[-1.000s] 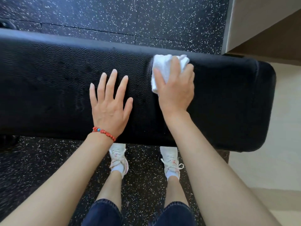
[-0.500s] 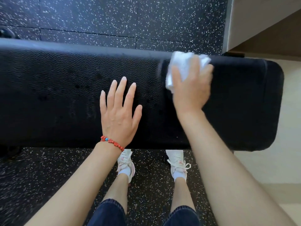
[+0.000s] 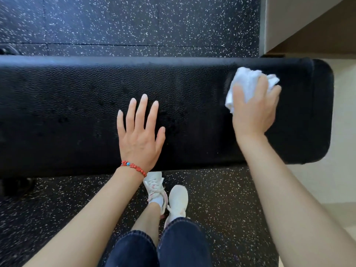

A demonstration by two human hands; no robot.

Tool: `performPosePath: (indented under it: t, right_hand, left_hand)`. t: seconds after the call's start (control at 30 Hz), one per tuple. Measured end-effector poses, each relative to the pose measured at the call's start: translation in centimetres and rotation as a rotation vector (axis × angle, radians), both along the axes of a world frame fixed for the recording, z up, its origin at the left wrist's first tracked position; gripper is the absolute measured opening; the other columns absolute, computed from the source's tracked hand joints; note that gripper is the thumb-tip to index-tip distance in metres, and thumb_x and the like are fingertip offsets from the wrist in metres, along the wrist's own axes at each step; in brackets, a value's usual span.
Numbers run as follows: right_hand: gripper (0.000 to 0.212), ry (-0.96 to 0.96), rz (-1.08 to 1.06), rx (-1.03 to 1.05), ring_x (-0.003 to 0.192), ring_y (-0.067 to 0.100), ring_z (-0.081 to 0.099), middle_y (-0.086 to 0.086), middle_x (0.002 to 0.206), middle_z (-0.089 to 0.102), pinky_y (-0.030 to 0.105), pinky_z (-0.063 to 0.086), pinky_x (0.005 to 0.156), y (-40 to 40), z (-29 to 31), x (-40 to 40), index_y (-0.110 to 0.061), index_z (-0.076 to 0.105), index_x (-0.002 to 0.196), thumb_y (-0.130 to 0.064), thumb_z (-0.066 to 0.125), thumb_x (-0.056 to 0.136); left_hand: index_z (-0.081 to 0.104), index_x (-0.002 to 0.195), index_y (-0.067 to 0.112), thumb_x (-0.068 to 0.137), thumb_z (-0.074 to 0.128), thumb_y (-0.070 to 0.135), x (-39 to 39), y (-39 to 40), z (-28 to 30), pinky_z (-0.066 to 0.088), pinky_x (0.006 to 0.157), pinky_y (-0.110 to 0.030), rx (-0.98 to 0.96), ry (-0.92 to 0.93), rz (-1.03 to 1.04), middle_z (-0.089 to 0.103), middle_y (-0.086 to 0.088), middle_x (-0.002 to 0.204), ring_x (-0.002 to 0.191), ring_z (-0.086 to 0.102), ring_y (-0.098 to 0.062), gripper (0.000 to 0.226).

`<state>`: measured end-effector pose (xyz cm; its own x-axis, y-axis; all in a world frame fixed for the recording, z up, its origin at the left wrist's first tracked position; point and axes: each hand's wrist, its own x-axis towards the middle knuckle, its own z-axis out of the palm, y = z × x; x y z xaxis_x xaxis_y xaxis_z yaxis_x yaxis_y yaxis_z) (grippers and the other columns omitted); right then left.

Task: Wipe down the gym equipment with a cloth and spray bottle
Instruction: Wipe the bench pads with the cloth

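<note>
one black bench pad (image 3: 77, 112), one white cloth (image 3: 248, 81) (bunched under right hand (image 3: 252, 112)), left hand (image 3: 138, 137) flat

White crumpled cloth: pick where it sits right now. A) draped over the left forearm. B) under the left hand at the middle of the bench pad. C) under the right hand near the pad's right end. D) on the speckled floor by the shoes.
C: the right hand presses the white crumpled cloth onto the black textured bench pad near its right end.

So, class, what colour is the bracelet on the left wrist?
Red beads with one blue bead; the bracelet shows clearly in the head view.
</note>
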<state>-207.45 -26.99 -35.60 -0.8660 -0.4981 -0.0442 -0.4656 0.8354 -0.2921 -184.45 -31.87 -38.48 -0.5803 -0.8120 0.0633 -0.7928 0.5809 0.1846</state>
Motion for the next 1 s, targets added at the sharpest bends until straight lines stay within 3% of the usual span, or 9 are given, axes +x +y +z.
performPosePath:
  t: [0.13, 0.27, 0.37, 0.43, 0.53, 0.7, 0.83, 1.0]
  right_hand:
    - [0.046, 0.08, 0.312, -0.059, 0.074, 0.033, 0.053, 0.02, 0.088, 0.053, 0.033, 0.044, 0.054, 0.2, -0.5, 6.4, -0.008, 0.056, 0.11, -0.045, 0.056, 0.082]
    - [0.045, 0.169, 0.475, -0.03, 0.068, 0.031, 0.052, 0.017, 0.083, 0.054, 0.032, 0.043, 0.05, 2.0, -0.9, 4.9, -0.012, 0.05, 0.108, -0.05, 0.051, 0.083]
    - [0.052, 0.112, 0.263, -0.002, 0.083, 0.037, 0.053, 0.024, 0.097, 0.052, 0.039, 0.045, 0.058, 5.8, -0.4, 1.0, -0.011, 0.049, 0.111, -0.053, 0.047, 0.079]
    - [0.058, -0.004, 0.095, 0.011, 0.097, 0.036, 0.048, 0.022, 0.109, 0.046, 0.037, 0.037, 0.064, 7.8, 0.2, -0.4, -0.012, 0.047, 0.119, -0.054, 0.044, 0.079]
    - [0.051, -0.011, -0.044, -0.032, 0.102, 0.034, 0.045, 0.019, 0.114, 0.045, 0.034, 0.032, 0.068, 7.9, 0.0, 0.9, -0.015, 0.047, 0.124, -0.047, 0.052, 0.085]
    - [0.044, 0.022, 0.246, -0.099, 0.072, 0.033, 0.051, 0.018, 0.085, 0.052, 0.034, 0.044, 0.054, 6.1, -0.7, 9.4, -0.011, 0.057, 0.107, -0.046, 0.053, 0.081]
    - [0.043, 0.112, 0.426, -0.093, 0.066, 0.029, 0.05, 0.015, 0.08, 0.05, 0.032, 0.043, 0.05, 7.2, -1.1, 8.2, -0.013, 0.051, 0.106, -0.048, 0.052, 0.082]
    - [0.052, -0.066, 0.046, -0.084, 0.091, 0.033, 0.047, 0.019, 0.104, 0.046, 0.039, 0.045, 0.064, 9.4, -0.5, 6.2, -0.015, 0.049, 0.12, -0.051, 0.05, 0.082]
  left_hand:
    - [0.042, 0.138, 0.012, 0.09, 0.044, 0.032, 0.0, -0.1, 0.2, 0.018, 0.11, -0.052, 0.005, 0.01, -0.007, 0.038, -0.014, 0.146, 0.135, 0.028, -0.031, 0.052]
    - [0.041, 0.139, 0.011, 0.091, 0.044, 0.031, 0.3, 0.7, 0.6, 0.017, 0.111, -0.052, -0.001, 0.035, -0.014, 0.037, -0.015, 0.147, 0.136, 0.027, -0.031, 0.052]
    - [0.041, 0.138, 0.011, 0.091, 0.044, 0.031, 1.1, 1.9, 0.7, 0.017, 0.111, -0.052, -0.018, 0.03, -0.06, 0.036, -0.014, 0.147, 0.136, 0.027, -0.03, 0.051]
    - [0.041, 0.139, 0.011, 0.092, 0.043, 0.031, 1.6, 2.5, 0.4, 0.019, 0.111, -0.052, -0.025, 0.012, -0.079, 0.036, -0.014, 0.147, 0.136, 0.027, -0.03, 0.051]
    - [0.04, 0.139, 0.012, 0.092, 0.041, 0.033, 1.9, 2.7, -0.1, 0.018, 0.11, -0.052, -0.036, -0.017, -0.078, 0.036, -0.014, 0.148, 0.136, 0.027, -0.031, 0.052]
    - [0.04, 0.139, 0.012, 0.092, 0.04, 0.034, 1.8, 2.7, -0.2, 0.018, 0.11, -0.052, -0.047, -0.012, -0.068, 0.036, -0.013, 0.147, 0.135, 0.029, -0.031, 0.052]
    - [0.042, 0.138, 0.011, 0.092, 0.04, 0.034, 2.0, 2.6, -0.1, 0.018, 0.11, -0.051, -0.035, 0.016, -0.072, 0.037, -0.014, 0.147, 0.135, 0.029, -0.032, 0.052]
    - [0.042, 0.138, 0.01, 0.093, 0.041, 0.034, 3.8, 1.7, 0.7, 0.017, 0.11, -0.05, -0.062, 0.038, 0.032, 0.037, -0.014, 0.146, 0.135, 0.029, -0.032, 0.05]
